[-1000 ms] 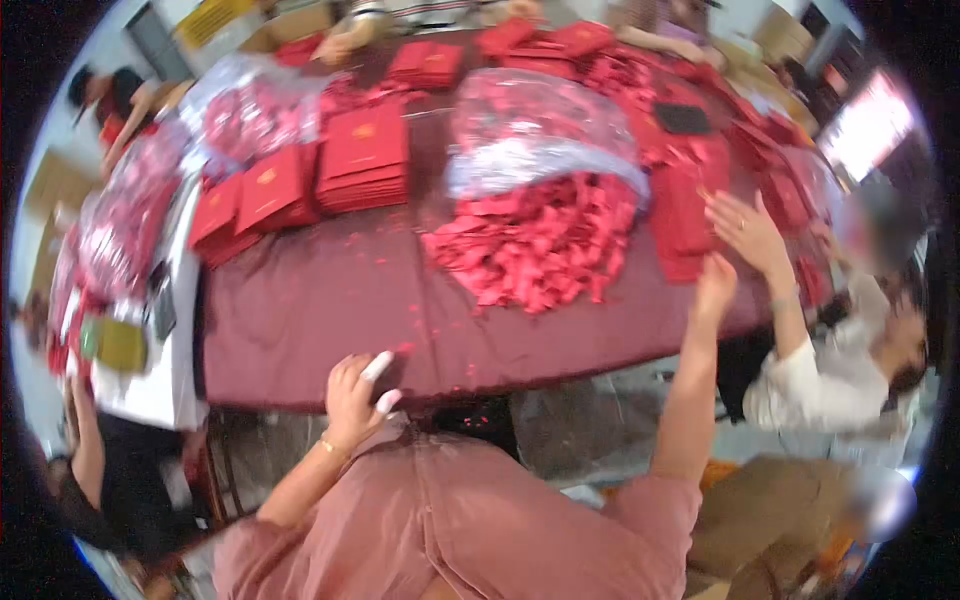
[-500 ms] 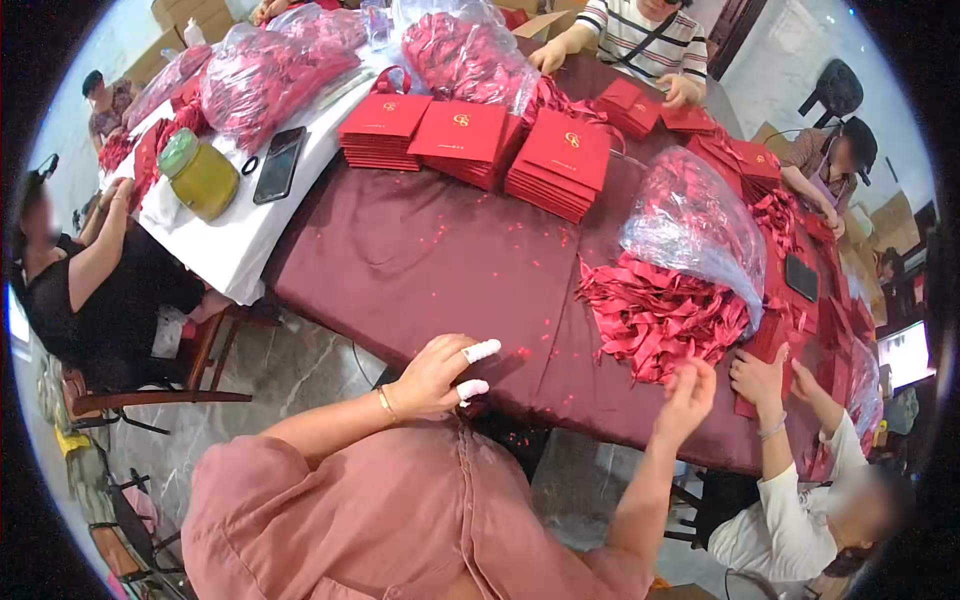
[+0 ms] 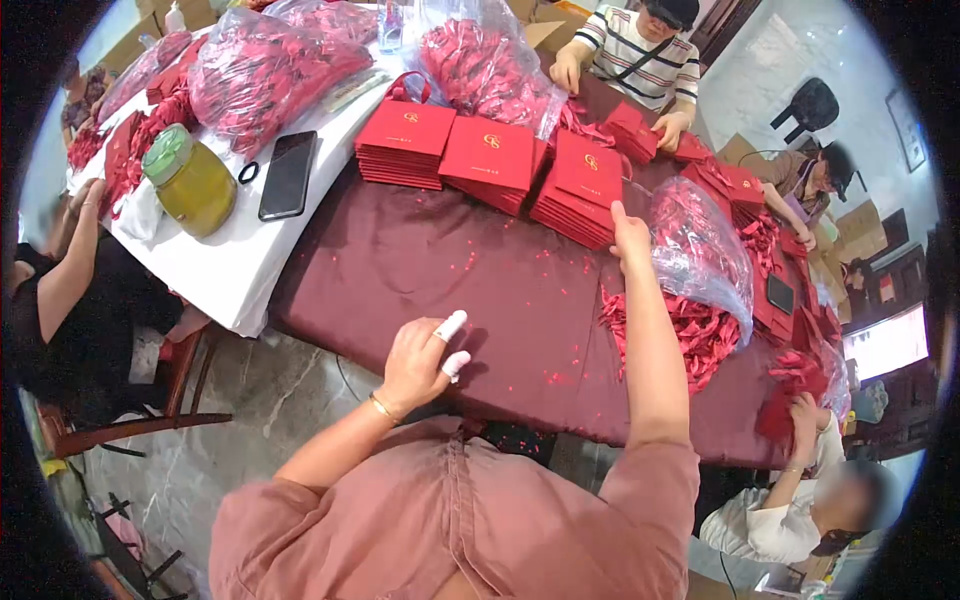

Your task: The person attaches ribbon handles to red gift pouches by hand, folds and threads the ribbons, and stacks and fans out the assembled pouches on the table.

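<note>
Here, our right hand [image 3: 632, 238] meets the red packet stack [image 3: 572, 203] just left of the clear ribbon bag [image 3: 695, 240].
A gold “GS” monogram [image 3: 591, 162] marks its flat top; smaller print [image 3: 588, 187] is unreadable. Monogram and long axis point away from us. We cannot tell our right fingers' grip; our left hand [image 3: 418, 358], farther left of the bag, is loosely spread and empty.

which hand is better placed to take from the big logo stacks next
Probably the right hand: it's at the rightmost big stack, while the left hand is by the table edge.
</note>
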